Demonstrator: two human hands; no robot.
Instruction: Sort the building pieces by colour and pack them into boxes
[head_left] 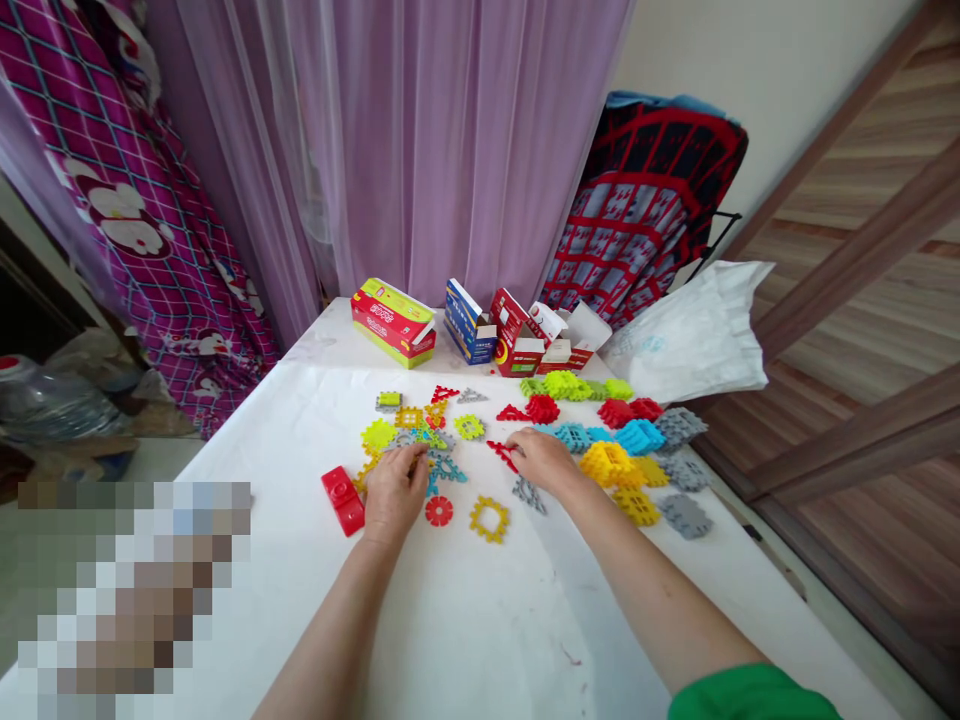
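Observation:
My left hand (397,488) reaches over a loose heap of mixed plastic building pieces, its fingers curled together; what they hold, if anything, is hidden. Beside it lie a red plastic block (343,500), a round red piece (439,511) and blue pieces (448,469). My right hand (541,460) is closed at the fingertips on a red triangular building piece (501,454), low over the table. Just below that hand is a grey triangular piece (529,494). A yellow square frame piece (489,520) lies between my forearms.
Sorted piles stand at the right: yellow (609,465), blue (640,436), grey (686,515), red (541,408) and green (566,385). Along the back of the white table (465,640) are a red-and-green box (394,325), a blue box (469,325), opened red boxes (517,335) and a white bag (690,325).

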